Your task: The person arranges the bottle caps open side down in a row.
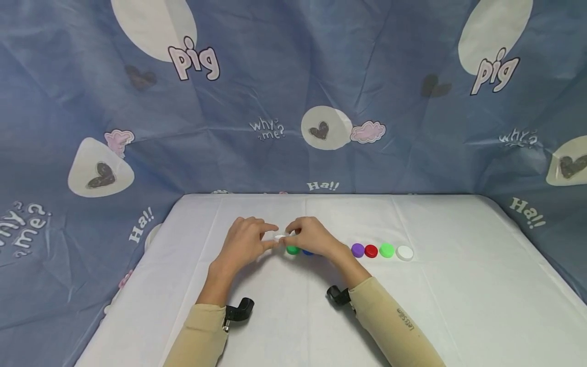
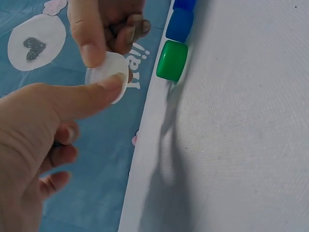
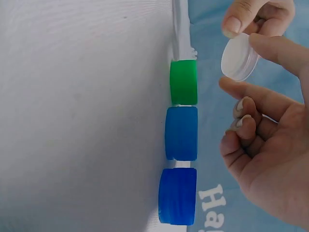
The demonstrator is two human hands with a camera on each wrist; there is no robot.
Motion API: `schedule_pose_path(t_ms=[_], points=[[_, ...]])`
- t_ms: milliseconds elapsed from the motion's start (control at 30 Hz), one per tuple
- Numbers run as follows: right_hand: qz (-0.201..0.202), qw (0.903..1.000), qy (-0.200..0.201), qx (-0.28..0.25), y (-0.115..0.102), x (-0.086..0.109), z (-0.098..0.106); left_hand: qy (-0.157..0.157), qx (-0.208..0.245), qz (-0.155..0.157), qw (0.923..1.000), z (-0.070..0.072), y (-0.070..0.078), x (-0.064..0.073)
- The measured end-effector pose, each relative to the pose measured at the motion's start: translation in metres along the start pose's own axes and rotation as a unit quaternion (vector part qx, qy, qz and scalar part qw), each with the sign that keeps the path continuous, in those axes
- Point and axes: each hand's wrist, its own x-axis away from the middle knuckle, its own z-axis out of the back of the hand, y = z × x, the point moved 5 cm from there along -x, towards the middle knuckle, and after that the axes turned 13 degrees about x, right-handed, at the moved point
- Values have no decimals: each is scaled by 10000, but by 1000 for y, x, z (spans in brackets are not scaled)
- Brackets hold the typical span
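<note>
A white bottle cap (image 1: 280, 237) is held up between both hands above the table. My left hand (image 1: 244, 243) pinches it from the left; in the left wrist view the left thumb (image 2: 84, 99) lies over its face, and fingers behind it are hidden. From the other side my right hand (image 1: 314, 237) grips the cap (image 3: 237, 58) at its edge between thumb and index finger, the other fingers curled in. Just below the hands, a green bottle cap (image 3: 184, 82) stands on the table beside two blue caps, the nearer one (image 3: 181, 134) and a darker one (image 3: 177, 196).
The row of caps continues right on the white-covered table (image 1: 458, 285): purple (image 1: 357, 250), red (image 1: 371, 251), light green (image 1: 387, 250) and white (image 1: 405, 253). My right forearm hides part of the row. A blue printed curtain (image 1: 257, 168) hangs behind the table.
</note>
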Motion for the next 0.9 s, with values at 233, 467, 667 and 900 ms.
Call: schedule_pose_path(t_ms=[233, 467, 667, 900], points=[[-140, 9992, -126, -354, 3, 0, 4, 606, -294, -614, 9958, 7, 7, 0], [-167, 9988, -38, -453, 3, -1, 3, 782, -428, -876, 9922, 7, 8, 1], [-168, 9987, -101, -468, 5, -1, 2, 838, -341, -881, 9920, 7, 5, 1], [132, 9993, 329, -97, -2, -2, 4, 714, 45, -426, 9965, 10, -2, 4]])
